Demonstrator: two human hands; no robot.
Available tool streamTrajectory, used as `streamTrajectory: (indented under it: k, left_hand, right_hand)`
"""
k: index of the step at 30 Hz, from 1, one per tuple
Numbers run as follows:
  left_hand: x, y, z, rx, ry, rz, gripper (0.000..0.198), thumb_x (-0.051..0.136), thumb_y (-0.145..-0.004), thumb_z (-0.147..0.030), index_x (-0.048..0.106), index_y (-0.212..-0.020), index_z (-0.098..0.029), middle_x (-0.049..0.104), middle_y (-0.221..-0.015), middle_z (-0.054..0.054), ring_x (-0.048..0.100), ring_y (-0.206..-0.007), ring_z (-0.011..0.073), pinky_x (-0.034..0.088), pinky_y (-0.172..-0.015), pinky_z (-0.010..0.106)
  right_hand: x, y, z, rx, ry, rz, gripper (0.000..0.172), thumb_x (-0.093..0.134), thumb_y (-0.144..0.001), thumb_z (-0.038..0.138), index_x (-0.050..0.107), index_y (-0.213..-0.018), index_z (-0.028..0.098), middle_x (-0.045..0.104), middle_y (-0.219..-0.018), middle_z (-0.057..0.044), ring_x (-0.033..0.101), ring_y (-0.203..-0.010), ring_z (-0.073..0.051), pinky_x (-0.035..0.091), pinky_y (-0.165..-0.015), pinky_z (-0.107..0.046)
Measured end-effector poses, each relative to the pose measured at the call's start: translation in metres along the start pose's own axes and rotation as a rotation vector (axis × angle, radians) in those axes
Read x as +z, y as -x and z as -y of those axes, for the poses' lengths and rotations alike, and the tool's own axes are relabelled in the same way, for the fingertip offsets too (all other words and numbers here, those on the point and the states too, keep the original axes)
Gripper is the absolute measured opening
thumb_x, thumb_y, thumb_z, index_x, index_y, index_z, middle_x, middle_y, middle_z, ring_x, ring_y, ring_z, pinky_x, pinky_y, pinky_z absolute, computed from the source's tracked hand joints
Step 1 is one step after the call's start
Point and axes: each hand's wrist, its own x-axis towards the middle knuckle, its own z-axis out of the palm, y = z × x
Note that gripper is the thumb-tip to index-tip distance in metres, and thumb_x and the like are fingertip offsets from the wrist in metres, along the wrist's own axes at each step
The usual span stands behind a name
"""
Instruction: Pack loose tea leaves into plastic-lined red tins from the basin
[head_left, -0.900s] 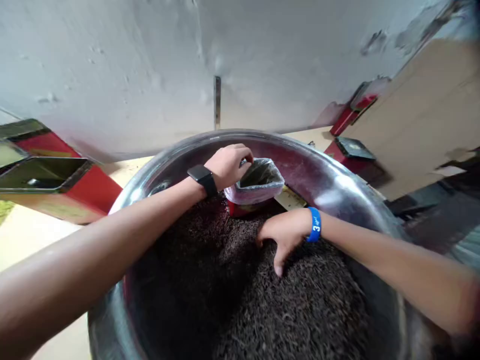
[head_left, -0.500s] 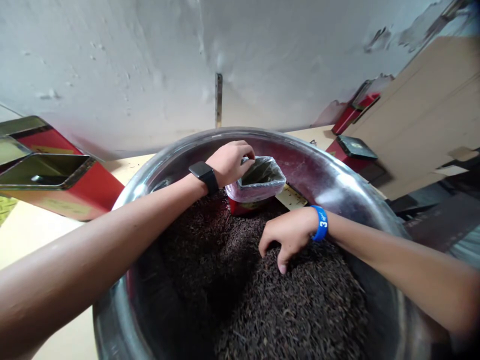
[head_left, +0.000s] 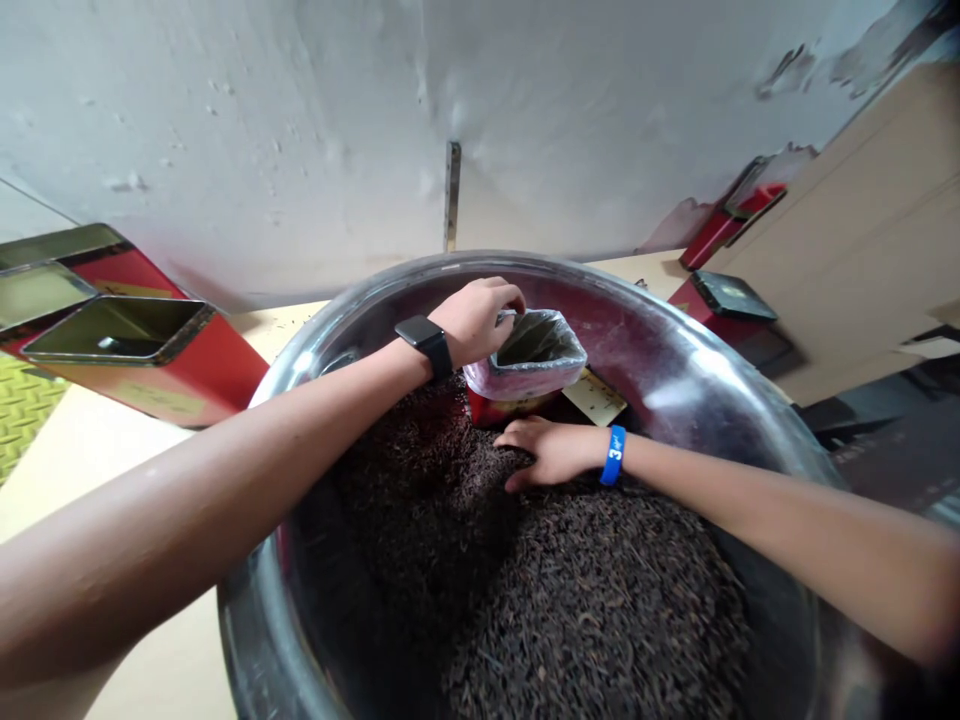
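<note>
A big steel basin (head_left: 697, 375) holds a heap of dark dried tea leaves (head_left: 570, 600). At its far side a red tin lined with a clear plastic bag (head_left: 525, 365) stands in the leaves. My left hand (head_left: 480, 320), black watch on the wrist, is closed on the bag's left rim. My right hand (head_left: 544, 452), blue band on the wrist, lies just in front of the tin with its fingers curled down into the leaves.
Open red tins (head_left: 124, 345) lie on the pale table to the left. More red tins and a dark lid (head_left: 731, 295) sit at the right by a cardboard sheet (head_left: 870, 230). A white wall (head_left: 337, 130) rises close behind the basin.
My right hand has moved up and forward across the leaves to the foot of the tin. The left hand has kept its hold on the bag's rim.
</note>
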Motion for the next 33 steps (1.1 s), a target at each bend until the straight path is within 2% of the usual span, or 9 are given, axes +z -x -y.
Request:
streamTrajectory:
  k: [3,6,10,14,18,23,27,31,33]
  left_hand:
    - [0.004,0.001,0.005,-0.013,-0.018,0.028,0.022,0.045,-0.079,-0.019,0.06,-0.095,-0.014,0.058,-0.099,0.008,0.053,-0.093,0.0161,0.04,-0.087,0.028]
    - [0.008,0.002,0.008,-0.043,-0.036,0.054,0.026,0.045,-0.079,-0.022,0.058,-0.101,-0.014,0.057,-0.104,0.009,0.053,-0.097,0.0176,0.04,-0.089,0.03]
    - [0.01,0.002,0.012,-0.163,-0.029,0.077,0.04,0.046,-0.079,-0.028,0.048,-0.116,-0.012,0.057,-0.11,0.011,0.054,-0.098,0.0192,0.041,-0.086,0.03]
    - [0.009,0.001,0.016,-0.345,0.011,0.263,0.038,0.041,-0.082,-0.036,0.055,-0.11,-0.016,0.063,-0.103,0.009,0.058,-0.092,0.0208,0.043,-0.079,0.03]
    - [0.002,0.002,0.022,-0.31,0.11,0.322,0.037,0.037,-0.084,-0.037,0.061,-0.101,-0.015,0.065,-0.096,0.007,0.058,-0.083,0.0174,0.041,-0.073,0.026]
    - [-0.006,0.004,0.028,-0.264,0.199,0.387,0.036,0.039,-0.081,-0.036,0.064,-0.088,-0.011,0.066,-0.081,0.006,0.055,-0.07,0.0145,0.039,-0.061,0.023]
    - [-0.005,0.005,0.033,-0.248,0.221,0.397,0.04,0.038,-0.082,-0.041,0.064,-0.092,-0.013,0.066,-0.082,0.004,0.055,-0.071,0.0139,0.038,-0.061,0.022]
    - [-0.004,0.006,0.033,-0.235,0.201,0.381,0.04,0.038,-0.082,-0.041,0.064,-0.098,-0.015,0.067,-0.088,0.005,0.056,-0.073,0.0142,0.038,-0.063,0.022]
    - [-0.004,0.005,0.031,-0.233,0.173,0.378,0.039,0.038,-0.081,-0.039,0.064,-0.098,-0.016,0.067,-0.09,0.006,0.056,-0.075,0.0145,0.039,-0.064,0.022]
  right_hand:
    - [0.008,-0.002,0.013,-0.066,-0.119,0.077,0.085,0.054,-0.061,0.069,0.044,-0.127,0.017,0.05,-0.123,-0.012,0.047,-0.11,-0.027,0.037,-0.092,-0.034]
    - [0.006,0.002,0.026,-0.195,-0.198,0.196,0.085,0.062,-0.056,0.064,0.045,-0.126,0.017,0.053,-0.121,-0.009,0.051,-0.106,-0.024,0.039,-0.088,-0.03]
    - [0.001,0.009,0.037,-0.328,-0.213,0.308,0.068,0.06,-0.063,0.059,0.054,-0.117,0.017,0.059,-0.113,-0.007,0.055,-0.099,-0.02,0.04,-0.084,-0.025]
    - [-0.013,0.021,0.05,-0.43,-0.128,0.099,0.046,0.054,-0.076,0.048,0.059,-0.107,0.014,0.064,-0.098,-0.007,0.058,-0.087,-0.016,0.04,-0.078,-0.024]
    - [-0.056,0.038,0.063,-0.502,-0.115,-0.179,0.028,0.05,-0.081,0.036,0.059,-0.097,0.015,0.063,-0.092,-0.003,0.056,-0.084,-0.012,0.039,-0.078,-0.022]
    - [-0.111,0.034,0.045,-0.272,0.039,-0.693,0.029,0.049,-0.081,0.038,0.058,-0.096,0.016,0.061,-0.093,-0.003,0.054,-0.085,-0.014,0.038,-0.078,-0.027]
    - [-0.124,0.028,0.023,-0.146,0.143,-0.723,0.032,0.053,-0.076,0.042,0.063,-0.093,0.017,0.062,-0.094,-0.005,0.054,-0.087,-0.017,0.038,-0.079,-0.03]
    - [-0.119,0.045,0.037,-0.14,-0.003,-0.916,0.033,0.043,-0.084,0.04,0.063,-0.087,0.013,0.063,-0.085,-0.004,0.055,-0.077,-0.013,0.04,-0.07,-0.026]
    - [-0.109,0.051,0.049,-0.202,-0.079,-0.791,0.033,0.042,-0.085,0.038,0.063,-0.086,0.013,0.063,-0.082,-0.004,0.055,-0.075,-0.012,0.04,-0.068,-0.025]
